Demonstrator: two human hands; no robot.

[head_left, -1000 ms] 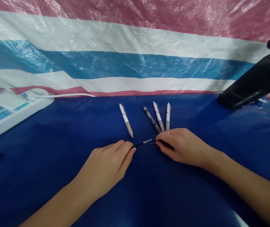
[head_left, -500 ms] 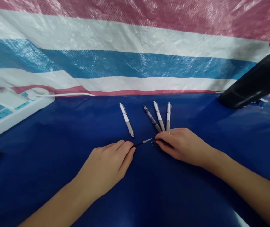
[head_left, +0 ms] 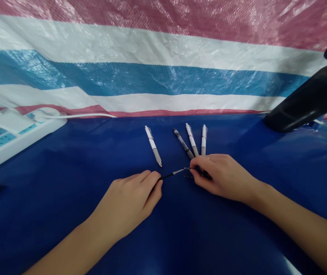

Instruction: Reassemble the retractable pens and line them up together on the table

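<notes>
While the left hand [head_left: 136, 198] pinches a dark refill [head_left: 167, 175], tip rightward, the right hand [head_left: 219, 172] pinches a small clear piece [head_left: 186, 168] at that tip | white pen [head_left: 153, 146]: on blue table [head_left: 203, 236], just beyond refill | black bottle [head_left: 306, 97]: far right

Left grip [head_left: 133, 196] and right grip [head_left: 220, 173] both pinched, forearms [head_left: 74, 242] angled inward.

The left hand [head_left: 133, 196] and right hand [head_left: 223, 173] are bare. Each has slender fingers [head_left: 152, 177] with rounded knuckles and a smooth back, and narrows to a slim wrist [head_left: 262, 191]. The left forearm [head_left: 73, 244] and right forearm [head_left: 299, 221] are likewise bare, smooth in outline, and broaden toward the elbow end. One finger of the right hand carries a narrow, light-coloured ring [head_left: 208, 158]; its detail is too small to read.
</notes>
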